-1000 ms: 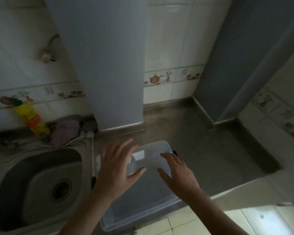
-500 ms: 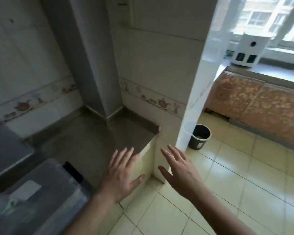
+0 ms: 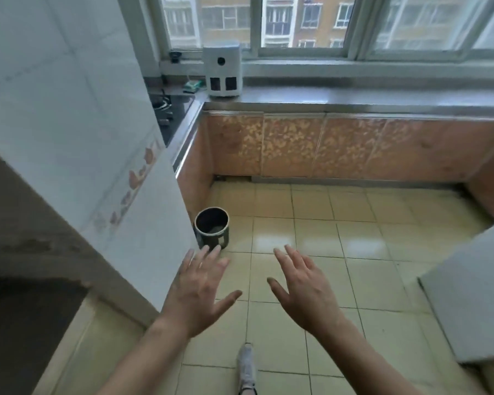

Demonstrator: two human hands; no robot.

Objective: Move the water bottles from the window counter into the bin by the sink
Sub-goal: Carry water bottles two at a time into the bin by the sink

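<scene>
The window counter (image 3: pixel 354 102) runs across the top of the view, from about 11 o'clock to 2 o'clock, under the wide window (image 3: pixel 297 24). On it I can see no water bottle; only a white boxy device (image 3: pixel 222 71) stands at its left end, at 12 o'clock, and a small green thing (image 3: pixel 193 85), too small to tell, lies just beside it on the left. The bin by the sink is not in this view.

The left hand (image 3: pixel 197 295) is at 6 o'clock, palm down, fingers spread wide, and holds nothing. The right hand (image 3: pixel 303 289) is near it on the right, also flat and spread, also empty. The two hands are apart and hang over the yellow tiled floor (image 3: pixel 340 238).

A dark round pail (image 3: pixel 211 226) stands on the floor just above the left fingers, beside the white tiled wall (image 3: pixel 69 124) at 9 o'clock. A grey shoe (image 3: pixel 246 366) shows at 6 o'clock, at the bottom edge.
</scene>
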